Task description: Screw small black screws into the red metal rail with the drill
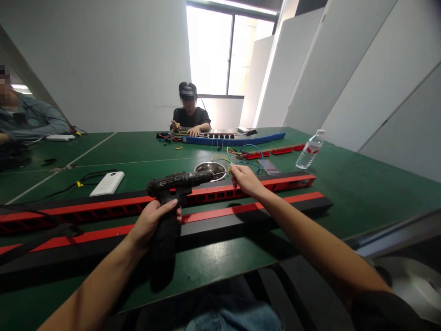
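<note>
Left grip [151,219] closed round the handle of a black drill [168,184], raised over the green tabletop [372,184], nose to the right. Right grip [245,180] pinched small on the far end of the thin bit [223,172]. 2 red-and-black bars lie crosswise below, a near bar [223,227] and a far bar [292,182]; drill hides a stretch of each. Steel bowl [207,166] just beyond, partly blocked by the drill's front. Coloured wires [229,155] loop behind the right grip. Clear bottle [308,154] farther right. White power bank [107,184] left, past the far bar. Farther back, a blue bar [234,140] in front of 1 seated person [189,118]; 1 more person [34,118], far left.
</note>
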### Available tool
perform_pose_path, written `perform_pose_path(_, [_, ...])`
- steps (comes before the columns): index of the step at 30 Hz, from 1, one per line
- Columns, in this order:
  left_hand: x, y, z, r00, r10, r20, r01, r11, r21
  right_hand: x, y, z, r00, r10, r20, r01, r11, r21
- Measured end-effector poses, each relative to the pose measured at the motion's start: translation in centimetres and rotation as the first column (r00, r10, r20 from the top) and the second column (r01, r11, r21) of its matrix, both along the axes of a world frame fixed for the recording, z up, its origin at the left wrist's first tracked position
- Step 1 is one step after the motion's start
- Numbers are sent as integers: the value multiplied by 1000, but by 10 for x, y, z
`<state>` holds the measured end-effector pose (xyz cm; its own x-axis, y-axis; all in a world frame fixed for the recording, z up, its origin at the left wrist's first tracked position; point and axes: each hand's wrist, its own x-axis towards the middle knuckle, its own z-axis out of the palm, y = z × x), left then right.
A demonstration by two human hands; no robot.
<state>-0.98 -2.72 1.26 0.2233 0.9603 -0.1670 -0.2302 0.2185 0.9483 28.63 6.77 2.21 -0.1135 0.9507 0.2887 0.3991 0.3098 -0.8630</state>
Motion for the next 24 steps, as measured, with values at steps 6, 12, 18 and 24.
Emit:
perform_pose_path(6, [1, 3, 3, 988, 137, 68, -131, 988, -77, -20, 59, 15, 997, 46, 68, -36, 990, -138])
perform_pose_path(12, [2, 7, 1, 961, 237, 140, -222, 969, -111, -32, 68, 24, 951, 308, -19, -306, 931, -197])
perform_pose_path(18, [7, 4, 1, 956, 277, 99, -267, 958, -108, -28, 81, 20, 963, 267, 43, -249, 938, -243])
perform_pose_path(24, [10, 1, 5, 958, 277, 80, -268, 957, -109, -32, 111, 10, 912, 134, 388, -53, 976, -213])
